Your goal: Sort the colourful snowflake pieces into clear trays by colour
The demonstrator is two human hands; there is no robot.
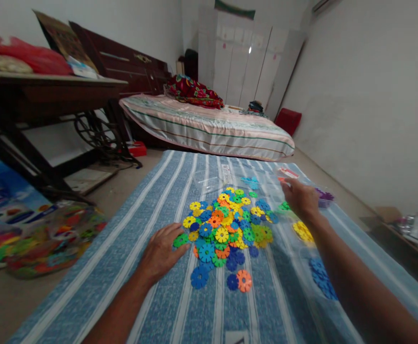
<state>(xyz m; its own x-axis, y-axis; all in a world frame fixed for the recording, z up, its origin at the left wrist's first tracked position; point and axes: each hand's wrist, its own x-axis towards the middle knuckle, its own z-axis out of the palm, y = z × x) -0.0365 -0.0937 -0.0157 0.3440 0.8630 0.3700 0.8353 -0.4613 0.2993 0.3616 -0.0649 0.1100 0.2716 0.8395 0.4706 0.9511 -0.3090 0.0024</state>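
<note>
Plastic flower discs (pixel 222 229) lie in a mixed heap at the middle of the striped worktop (pixel 151 306), perhaps so that you reach them from both sides. Your left hand (pixel 163 249) rests open at the heap's left edge, around a green disc (pixel 180 240), probably to keep the pieces together. To the right, blue discs (pixel 320 277), then yellow discs (pixel 303 231), sit apart, likely separated by colour. Farther, your right hand (pixel 302 196) is stretched beside something orange (pixel 283 180); whether it grips this, I cannot tell.

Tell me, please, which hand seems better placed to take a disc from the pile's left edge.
Probably the left hand: it is at a green disc on the left edge of the pile; the right hand is past its right side.
</note>
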